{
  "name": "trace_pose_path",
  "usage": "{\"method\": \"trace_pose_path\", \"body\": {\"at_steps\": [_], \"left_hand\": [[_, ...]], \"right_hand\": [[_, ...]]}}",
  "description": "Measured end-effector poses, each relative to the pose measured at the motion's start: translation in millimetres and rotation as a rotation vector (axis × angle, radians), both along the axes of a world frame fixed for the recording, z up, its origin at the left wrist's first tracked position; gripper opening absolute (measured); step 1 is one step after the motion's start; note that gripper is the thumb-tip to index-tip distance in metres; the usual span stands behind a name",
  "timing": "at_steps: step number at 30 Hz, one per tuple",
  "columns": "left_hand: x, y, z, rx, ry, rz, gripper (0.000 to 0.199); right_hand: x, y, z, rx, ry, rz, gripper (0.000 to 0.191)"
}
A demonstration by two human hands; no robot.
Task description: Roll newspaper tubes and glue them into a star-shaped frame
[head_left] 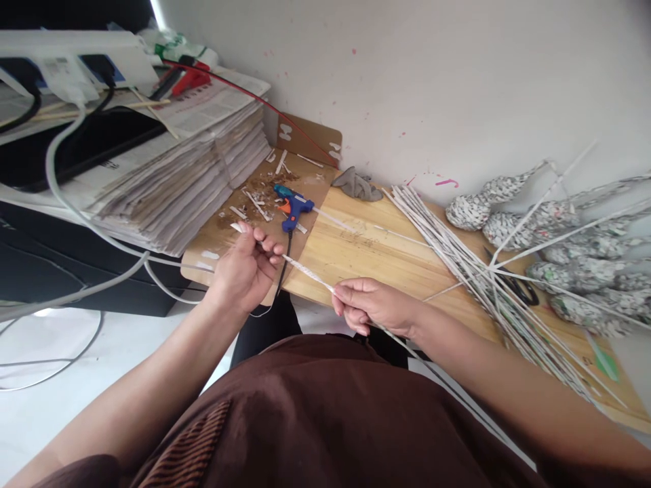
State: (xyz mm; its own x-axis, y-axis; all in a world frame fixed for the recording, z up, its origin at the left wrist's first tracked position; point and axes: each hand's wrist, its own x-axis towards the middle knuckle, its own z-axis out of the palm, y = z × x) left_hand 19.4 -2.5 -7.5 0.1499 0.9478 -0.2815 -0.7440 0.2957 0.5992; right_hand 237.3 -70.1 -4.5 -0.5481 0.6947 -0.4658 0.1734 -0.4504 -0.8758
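Note:
A long thin rolled-paper stick [307,271] stretches between my two hands in front of my body. Near its pale tip, my left hand [244,268] is closed round it, palm partly turned up. My right hand [373,301] pinches the same stick farther along, and its tail runs on below my right forearm. Just beyond my left hand lies a blue hot glue gun [295,209] with an orange trigger and a black cord. A bundle of similar paper sticks [442,247] rests on the wooden table to the right of my hands.
Several woven newspaper shapes [508,230] lie at the right by the wall, near black-handled scissors [519,288]. A tall newspaper stack [218,149] stands left, bearing a black phone [76,146] and a power strip [102,51]. Paper scraps and a grey cloth [357,186] lie at the back.

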Motion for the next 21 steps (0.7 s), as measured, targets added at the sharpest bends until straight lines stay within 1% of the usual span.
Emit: {"method": "trace_pose_path", "body": {"at_steps": [1,2,4,6,8,10,12,16,21], "left_hand": [[0,0,0.3,0.000,-0.018,-0.010,0.036],[0,0,0.2,-0.001,-0.030,-0.016,0.035],[1,-1,-0.6,-0.006,-0.028,-0.009,0.035],[3,-2,-2.0,-0.011,0.000,0.015,0.036],[5,-3,-3.5,-0.018,0.031,0.031,0.036],[7,-5,-4.4,-0.020,0.054,0.037,0.036],[7,-6,-4.7,-0.018,0.072,0.043,0.036],[7,-7,-5.1,-0.023,0.089,0.057,0.036],[8,-7,-9.9,-0.036,0.095,0.074,0.036]], "right_hand": [[1,0,-1.5,-0.072,0.080,0.020,0.037],[2,0,-2.2,-0.113,0.122,0.033,0.036],[0,-1,-1.6,-0.096,0.086,0.026,0.036],[-4,-1,1.2,0.039,-0.063,-0.011,0.036],[-10,0,4.8,0.255,-0.241,-0.036,0.034],[-16,1,7.8,0.453,-0.390,-0.035,0.031],[-20,2,9.6,0.587,-0.496,-0.032,0.030],[-23,2,9.5,0.745,-0.603,-0.031,0.027],[-24,1,8.3,0.809,-0.691,-0.009,0.026]]}}
